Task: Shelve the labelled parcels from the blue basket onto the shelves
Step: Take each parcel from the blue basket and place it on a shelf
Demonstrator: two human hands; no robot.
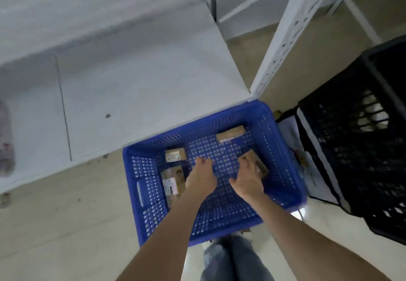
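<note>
You are reaching both hands into the blue basket (283, 148). Your right hand (248, 181) is laying its fingers over the tilted parcel (260, 166) at the basket's right side, with the thumb spread wide. Blur is hiding whether those fingers are curling round it. Your left hand (201, 176) is hovering loosely curled, holding nothing, just right of the front-left parcel (172, 181). The back-left parcel (175, 155) and the back parcel (230, 133) are lying apart from both hands.
</note>
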